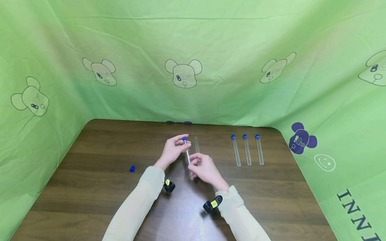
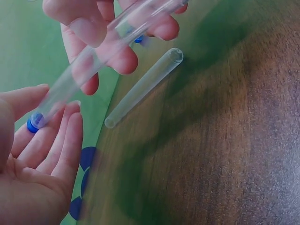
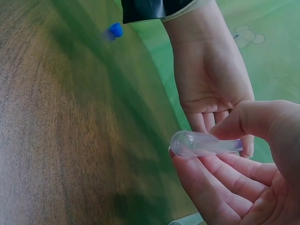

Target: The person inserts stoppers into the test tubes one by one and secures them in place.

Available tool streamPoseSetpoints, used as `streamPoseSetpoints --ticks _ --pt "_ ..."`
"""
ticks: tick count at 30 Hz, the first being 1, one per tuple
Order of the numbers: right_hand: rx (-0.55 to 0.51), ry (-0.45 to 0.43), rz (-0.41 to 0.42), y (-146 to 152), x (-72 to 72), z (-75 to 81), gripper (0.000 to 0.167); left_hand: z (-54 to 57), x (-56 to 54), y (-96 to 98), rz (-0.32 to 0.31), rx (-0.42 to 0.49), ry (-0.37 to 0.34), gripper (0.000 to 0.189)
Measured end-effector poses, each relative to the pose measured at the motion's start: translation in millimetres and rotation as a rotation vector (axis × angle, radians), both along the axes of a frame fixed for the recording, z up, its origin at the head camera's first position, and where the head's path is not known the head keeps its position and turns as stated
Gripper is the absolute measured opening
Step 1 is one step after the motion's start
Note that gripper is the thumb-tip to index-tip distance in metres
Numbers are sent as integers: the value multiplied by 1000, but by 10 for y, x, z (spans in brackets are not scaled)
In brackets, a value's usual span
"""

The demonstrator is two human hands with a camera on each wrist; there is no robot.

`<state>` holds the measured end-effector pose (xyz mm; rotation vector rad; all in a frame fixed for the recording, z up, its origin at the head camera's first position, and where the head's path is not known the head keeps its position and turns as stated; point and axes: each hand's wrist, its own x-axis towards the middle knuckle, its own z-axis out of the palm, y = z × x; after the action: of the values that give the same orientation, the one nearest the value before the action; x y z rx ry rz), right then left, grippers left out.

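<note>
Both hands hold one clear test tube [image 1: 188, 156] above the table, its blue cap [image 2: 33, 123] on the far end. My left hand [image 1: 173, 151] has thumb and fingers at that capped end. Lower down, my right hand [image 1: 206, 168] pinches the tube's body between thumb and fingers. In the right wrist view the rounded bottom [image 3: 183, 143] faces the camera. An uncapped test tube [image 2: 143, 89] lies on the table just beyond, partly hidden by the right hand in the head view. Off to the left lies a loose blue cap [image 1: 132, 168].
Three test tubes with blue caps, a left one [image 1: 236, 152], a middle one [image 1: 247, 151] and a right one [image 1: 259, 150], lie side by side at the right. A green printed cloth [image 1: 144, 100] surrounds the wooden table [image 1: 99, 187] at the back and sides.
</note>
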<state>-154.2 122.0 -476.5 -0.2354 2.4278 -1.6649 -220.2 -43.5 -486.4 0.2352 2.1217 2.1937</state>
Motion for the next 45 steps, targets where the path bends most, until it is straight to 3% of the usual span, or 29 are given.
streamPoseSetpoints --ticks 20,31,45 --pt "-4 15 73 9 17 -29 33 65 -6 -24 -25 47 -37 47" --pt "-55 24 65 -5 -2 -14 33 98 5 -31 -50 11 -25 50" --pt "-74 19 29 -15 -27 9 35 133 -22 -14 -17 -3 -2 45"
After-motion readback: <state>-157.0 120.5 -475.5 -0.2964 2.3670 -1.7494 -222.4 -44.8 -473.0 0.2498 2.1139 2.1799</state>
